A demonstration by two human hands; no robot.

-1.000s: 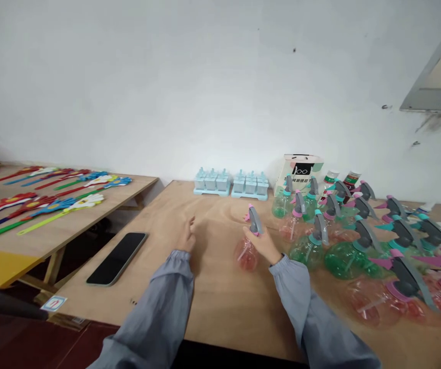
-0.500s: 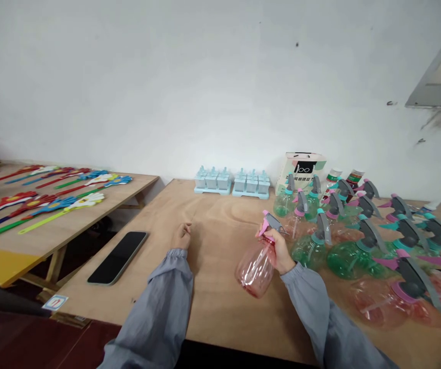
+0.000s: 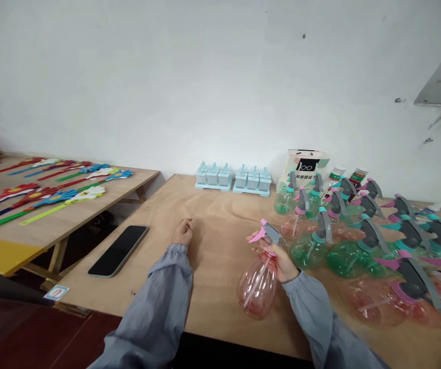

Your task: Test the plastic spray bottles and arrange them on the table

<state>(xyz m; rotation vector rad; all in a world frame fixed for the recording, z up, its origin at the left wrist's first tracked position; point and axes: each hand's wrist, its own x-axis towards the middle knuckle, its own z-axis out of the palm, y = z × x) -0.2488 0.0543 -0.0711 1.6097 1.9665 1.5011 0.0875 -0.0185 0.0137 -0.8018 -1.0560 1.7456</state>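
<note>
The right hand [image 3: 282, 262] grips the pink spray bottle [image 3: 258, 294] at its neck (the easiest hold, I suppose), while the left hand [image 3: 184, 231], seemingly empty, curls closed.

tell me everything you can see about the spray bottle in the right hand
The spray bottle has a see-through pink, rounded body that looks like shiny plastic, with a pale tube running down inside. Its spray head combines pink and grey parts. The bottle is head up and slightly tilted, with the right hand around its neck. It is left of the other spray bottles. Whether its base touches the table is unclear.
</note>
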